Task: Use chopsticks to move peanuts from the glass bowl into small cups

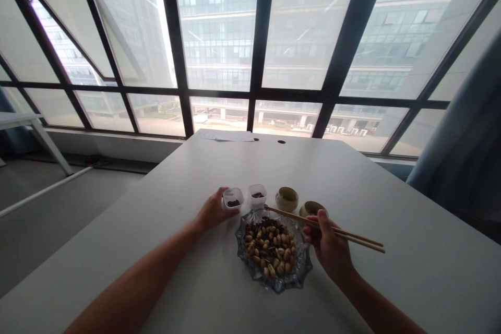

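My left hand (pixel 214 211) is closed around the side of a small white plastic cup (pixel 234 198) with a few dark pieces at its bottom. In my right hand (pixel 327 242) is a pair of wooden chopsticks (pixel 352 236), their tips above the far rim of a glass bowl. A small dark piece seems to be at the tips. That scalloped glass bowl (pixel 278 286) holds pistachios (pixel 276 250) mixed with dark seeds. Beyond its rim stands a second white plastic cup (pixel 257 202) with some dark seeds inside. Two small brownish cups, one left (pixel 287 199) and one right (pixel 309 210), stand beside it, the right one partly hidden by my hand.
Everything stands on a white table (pixel 188 282). White papers (pixel 225 135) lie at its far edge, near two round holes. Tall windows rise behind, a blue curtain (pixel 462 130) hangs on the right, and another white table (pixel 19 120) is at far left.
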A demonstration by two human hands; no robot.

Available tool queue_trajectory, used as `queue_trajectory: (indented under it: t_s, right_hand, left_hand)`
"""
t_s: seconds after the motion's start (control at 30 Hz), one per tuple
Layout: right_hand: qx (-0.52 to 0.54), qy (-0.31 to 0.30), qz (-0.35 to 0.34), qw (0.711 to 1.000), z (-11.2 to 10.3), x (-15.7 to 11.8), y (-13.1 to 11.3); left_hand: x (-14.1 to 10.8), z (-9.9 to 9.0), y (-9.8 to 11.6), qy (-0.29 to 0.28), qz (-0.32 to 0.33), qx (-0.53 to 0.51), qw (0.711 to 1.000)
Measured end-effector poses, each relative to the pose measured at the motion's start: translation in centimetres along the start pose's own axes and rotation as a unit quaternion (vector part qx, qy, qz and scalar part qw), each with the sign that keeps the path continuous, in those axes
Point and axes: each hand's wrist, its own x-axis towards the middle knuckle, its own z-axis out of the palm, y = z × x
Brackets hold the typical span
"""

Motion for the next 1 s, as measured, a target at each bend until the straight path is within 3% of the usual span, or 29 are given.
queue_trajectory:
  t_s: [0.4,0.53,0.67,0.8,0.93,1.0]
  right_hand:
    - [0.029,0.011,0.028,0.999,0.0,0.4,0.1]
    - [0.008,-0.005,-0.001,1.0,0.0,0.4,-0.1]
    - [-0.071,-0.056,-0.116,0.989,1.4,0.3,-1.1]
    - [-0.156,-0.147,-0.227,0.95,4.5,0.0,-2.1]
    - [-0.234,-0.259,-0.249,0.903,7.5,-0.1,-2.3]
    - [-0.236,-0.269,-0.214,0.909,8.7,-0.1,-2.4]
  left_hand:
    - [-0.2,-0.3,0.0,0.001,0.035,0.043,0.998]
    - [-0.2,-0.2,0.2,0.002,0.034,0.042,0.999]
    - [-0.1,0.1,0.0,-0.002,0.032,0.035,0.999]
    - [0.0,0.3,-0.2,-0.006,0.039,0.019,0.999]
    - [0.0,0.3,0.0,-0.008,0.036,0.011,0.999]
    - [0.0,0.3,0.1,-0.005,0.03,0.014,0.999]
